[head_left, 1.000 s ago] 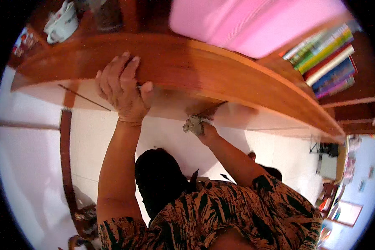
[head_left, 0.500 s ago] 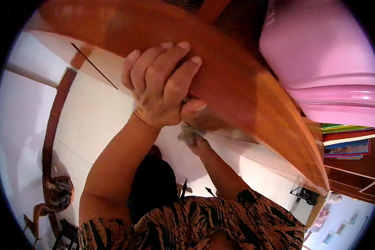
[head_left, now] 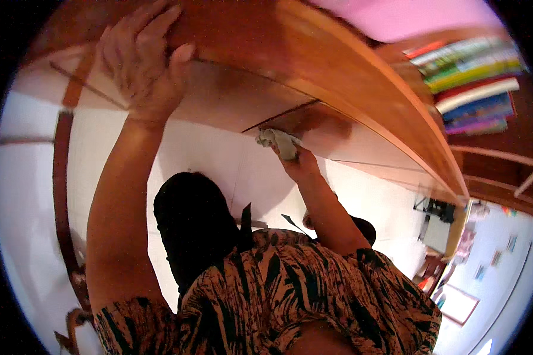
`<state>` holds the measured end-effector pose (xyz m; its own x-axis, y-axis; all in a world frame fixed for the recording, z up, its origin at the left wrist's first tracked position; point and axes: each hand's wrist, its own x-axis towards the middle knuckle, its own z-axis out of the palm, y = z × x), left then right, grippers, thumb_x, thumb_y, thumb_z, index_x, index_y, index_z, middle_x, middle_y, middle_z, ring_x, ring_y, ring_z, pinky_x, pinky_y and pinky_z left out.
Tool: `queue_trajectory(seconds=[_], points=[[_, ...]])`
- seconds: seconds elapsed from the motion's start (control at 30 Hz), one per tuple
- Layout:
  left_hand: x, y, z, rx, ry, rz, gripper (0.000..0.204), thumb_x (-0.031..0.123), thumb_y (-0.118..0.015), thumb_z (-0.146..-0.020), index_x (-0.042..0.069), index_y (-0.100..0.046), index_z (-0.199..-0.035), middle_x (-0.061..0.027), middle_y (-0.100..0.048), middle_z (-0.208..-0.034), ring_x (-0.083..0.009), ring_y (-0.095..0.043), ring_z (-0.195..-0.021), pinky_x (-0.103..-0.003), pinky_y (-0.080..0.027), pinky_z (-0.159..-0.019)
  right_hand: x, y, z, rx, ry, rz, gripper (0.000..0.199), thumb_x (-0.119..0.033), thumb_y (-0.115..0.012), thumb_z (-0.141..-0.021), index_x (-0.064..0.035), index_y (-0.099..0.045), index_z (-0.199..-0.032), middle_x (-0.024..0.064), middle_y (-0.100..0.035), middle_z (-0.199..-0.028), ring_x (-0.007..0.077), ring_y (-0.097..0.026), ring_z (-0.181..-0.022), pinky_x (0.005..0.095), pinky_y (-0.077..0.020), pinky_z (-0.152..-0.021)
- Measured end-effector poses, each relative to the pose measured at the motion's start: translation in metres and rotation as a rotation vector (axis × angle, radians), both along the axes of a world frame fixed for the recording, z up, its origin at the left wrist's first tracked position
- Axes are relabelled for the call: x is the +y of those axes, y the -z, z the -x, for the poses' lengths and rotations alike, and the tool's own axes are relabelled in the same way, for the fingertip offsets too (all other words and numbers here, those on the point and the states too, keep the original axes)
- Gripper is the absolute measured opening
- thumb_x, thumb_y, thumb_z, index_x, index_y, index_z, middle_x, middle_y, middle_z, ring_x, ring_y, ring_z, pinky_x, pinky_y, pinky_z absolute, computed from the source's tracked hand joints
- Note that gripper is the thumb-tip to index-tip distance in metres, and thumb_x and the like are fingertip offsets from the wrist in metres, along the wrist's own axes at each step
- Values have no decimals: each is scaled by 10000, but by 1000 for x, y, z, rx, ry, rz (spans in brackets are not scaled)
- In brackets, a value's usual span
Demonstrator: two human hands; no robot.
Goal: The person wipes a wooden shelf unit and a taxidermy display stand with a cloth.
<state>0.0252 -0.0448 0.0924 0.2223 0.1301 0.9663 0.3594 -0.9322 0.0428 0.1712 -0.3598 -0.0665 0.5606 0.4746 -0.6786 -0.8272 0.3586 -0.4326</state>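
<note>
A brown wooden cabinet [head_left: 361,77] with a curved-looking top edge stretches across the upper part of the view. Its glossy front panel [head_left: 219,97] reflects the surroundings, and a dark seam runs down it. My left hand [head_left: 145,56] rests at the upper left on the wooden edge, fingers spread and thumb apart, slightly blurred. Lower down, my right hand [head_left: 299,163] closes around a crumpled pale grey-green cloth [head_left: 284,141]. The cloth is at the lower part of the front panel, beside the dark seam; whether it touches the panel is hard to tell.
Books [head_left: 471,83] stand on a shelf at the right, near a pink object [head_left: 367,15] at the top. Light floor tiles [head_left: 204,154] lie below. A dark wooden strip [head_left: 65,177] runs along the left, and a framed board [head_left: 456,305] is at the lower right.
My left hand has shifted left and up along the wooden edge, its fingers more spread. My right hand with the cloth shows higher and clearer. The view has turned, showing more of the books.
</note>
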Motion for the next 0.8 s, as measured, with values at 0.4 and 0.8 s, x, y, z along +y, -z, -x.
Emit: queue_trajectory(seconds=[0.4, 0.8], points=[[-69, 16, -56, 305, 60, 189, 411, 350, -453, -971, 58, -531, -1250, -114, -525, -1313, -317, -431, -1255, -470, -270, -1075, -181, -116, -119, -459, 340, 83, 340, -128, -459, -971, 59, -459, -1255, 180, -576, -1206, 310, -583, -1103, 439, -502, -976], [-257, -67, -177, 538, 832, 195, 166, 137, -582, -867, 60, -581, -1014, -150, -590, -1036, -349, -560, -975, -431, -463, -820, -105, -114, -97, -926, 549, 837, 598, -142, -658, -785, 46, -360, -1269, 231, -554, -1141, 365, -562, -1056, 419, -455, -915]])
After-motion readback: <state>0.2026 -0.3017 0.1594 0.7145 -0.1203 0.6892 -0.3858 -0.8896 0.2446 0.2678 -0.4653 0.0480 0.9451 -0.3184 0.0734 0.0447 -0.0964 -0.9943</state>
